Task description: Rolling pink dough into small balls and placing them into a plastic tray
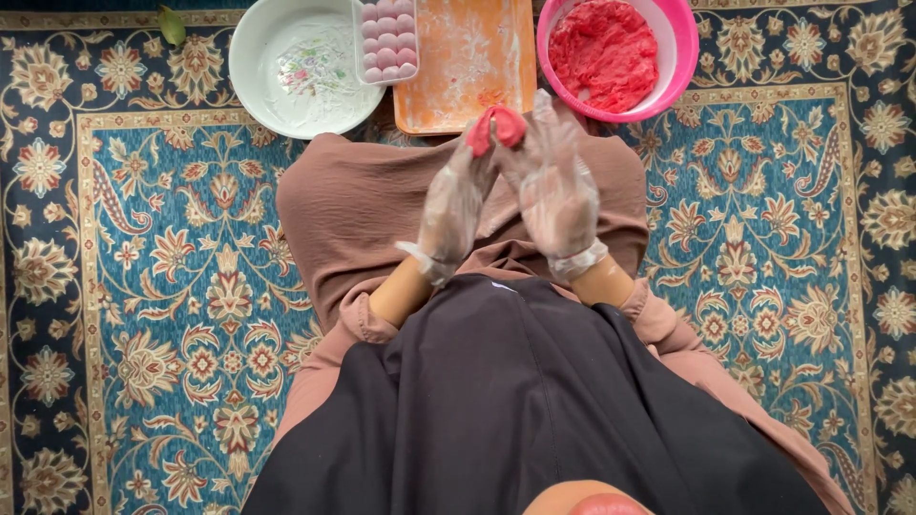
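Dough, a small red lump (496, 127), sits pinched between the fingertips of your gloved left hand (451, 210) and right hand (556, 195) above your lap. Beyond it on the carpet: orange board (468, 67), pink bowl (668, 86) of red dough, white plate (258, 57).

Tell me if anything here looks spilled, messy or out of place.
Nothing looks spilled. The orange board and white plate are smeared with white powder. Both gloved hands, left hand and right hand, pinch a red dough piece.
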